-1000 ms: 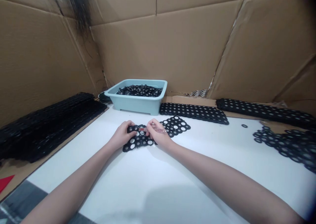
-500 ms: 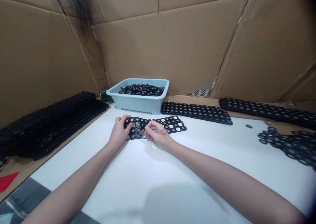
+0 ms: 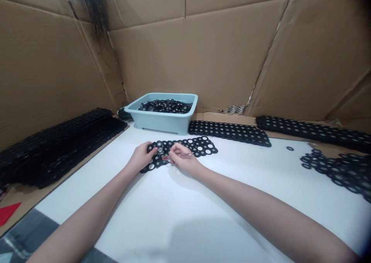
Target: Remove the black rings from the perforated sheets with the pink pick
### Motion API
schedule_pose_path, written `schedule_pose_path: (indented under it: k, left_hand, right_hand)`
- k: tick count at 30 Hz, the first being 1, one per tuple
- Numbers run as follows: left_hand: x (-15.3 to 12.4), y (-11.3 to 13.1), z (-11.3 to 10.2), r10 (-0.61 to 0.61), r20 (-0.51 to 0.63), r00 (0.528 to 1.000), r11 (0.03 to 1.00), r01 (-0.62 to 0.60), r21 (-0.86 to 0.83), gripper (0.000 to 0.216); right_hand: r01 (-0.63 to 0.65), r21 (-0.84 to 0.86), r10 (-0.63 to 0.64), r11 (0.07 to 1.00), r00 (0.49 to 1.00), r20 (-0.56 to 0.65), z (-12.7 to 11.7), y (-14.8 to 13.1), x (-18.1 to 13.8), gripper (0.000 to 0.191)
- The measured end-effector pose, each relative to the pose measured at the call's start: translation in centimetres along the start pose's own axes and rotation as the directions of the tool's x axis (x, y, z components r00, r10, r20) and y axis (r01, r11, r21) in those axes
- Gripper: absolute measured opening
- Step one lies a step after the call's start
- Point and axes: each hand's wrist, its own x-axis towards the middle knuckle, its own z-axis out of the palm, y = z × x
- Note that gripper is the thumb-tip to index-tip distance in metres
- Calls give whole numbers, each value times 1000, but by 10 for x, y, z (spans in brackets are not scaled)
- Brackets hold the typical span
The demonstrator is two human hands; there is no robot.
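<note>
Here I am on the left hand, and its thumb and fingers are closed on the left end of the black mesh strip, the thumb lying over the rings and pressing on top. Over to the right hand: fingers bunched together, nearly closed, pinching a slim clear tool whose red end points left, over the strip between my two hands. Whether that red end actually touches the rings, I can't tell from here.

The strip itself lies on the white table, in front of the blue tub, running slantwise from under the left fingers, behind the right hand, and out past it to a broad end with larger pale openings. Near the left hand its front corner juts toward me.

And what a crowd of black mesh around it! I spot a heap of mesh inside the tub, a flat mesh stack just beside the tub on its right, and a longer mesh stack farther right. A loose ring sits alone on the white, near a ragged mesh piece at the right edge. Away on the left, a dark pile lies along the cardboard wall.
</note>
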Motion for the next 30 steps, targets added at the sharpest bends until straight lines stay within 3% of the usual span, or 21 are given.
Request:
schedule_pose_path:
  k: [3,12,23,30]
  left_hand:
    - [-2,3,0,26,-53,998,998,-23,56,26]
    - [-3,2,3,-18,-94,995,999,16,-29,32]
    - [-2,2,4,11,-99,995,999,-14,-32,38]
    - [-2,1,7,-24,-110,994,996,14,-88,49]
  right_hand:
    - [12,18,-12,1000,1000,1,-1,0,1,16]
    - [-56,146,60,988,998,-29,-2,3,6,20]
    - [-45,154,50,987,998,-29,-3,4,7,21]
    - [-41,66,42,997,999,-4,-3,1,4,21]
